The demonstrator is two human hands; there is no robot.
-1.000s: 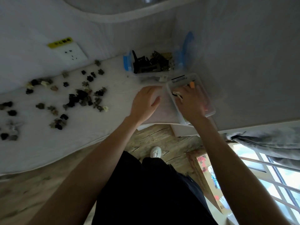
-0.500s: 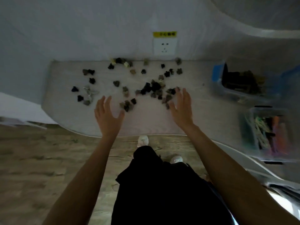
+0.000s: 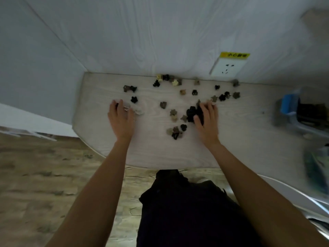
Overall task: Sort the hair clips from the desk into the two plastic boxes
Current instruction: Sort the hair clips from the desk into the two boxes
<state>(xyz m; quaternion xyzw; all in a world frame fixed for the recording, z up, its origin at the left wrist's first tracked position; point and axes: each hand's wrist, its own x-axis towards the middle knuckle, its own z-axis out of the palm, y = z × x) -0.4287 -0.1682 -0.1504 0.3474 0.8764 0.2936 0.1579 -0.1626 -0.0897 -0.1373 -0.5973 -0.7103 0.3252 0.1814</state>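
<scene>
Now both hands are lying palm-down on the pale bench point(image 3: 156, 154), among the scattered clips. The left hand point(image 3: 121, 120) is resting near the bench's left part, fingers stretched flat and spread, grip released; a dark clip point(image 3: 116, 105) is peeking out between its fingertips and a pale, blurred clip point(image 3: 139, 111) is lying just beside its thumb side, touching or nearly so. A black clip point(image 3: 134, 99) is sitting just beyond those fingers, and a grey-and-black pair point(image 3: 130, 88) is lying farther back.

The right hand point(image 3: 207, 122) is lying over the right edge of a dark clump point(image 3: 193, 114) of black clips, its thumb and fingers curling around the clump; whether the grip is actually clenching any clip I cannot tell, since the hand is covering them. Between the two hands, small tan and grey clips point(image 3: 173, 114) are lying loose, and a little heap point(image 3: 176, 131) is sitting nearer the bench's front edge, just left of the right wrist. More clips are lining the back edge point(image 3: 169, 80) by the wall, and a few point(image 3: 225, 96) are lying beyond the right fingertips.

Far right, well apart from both hands, a clear box with a blue latch point(image 3: 288, 104) is holding dark things, and a second box point(image 3: 318, 163) nearer the front is showing blurred at the frame's edge. A socket point(image 3: 227, 68) with a yellow label is sitting on the wall above.
</scene>
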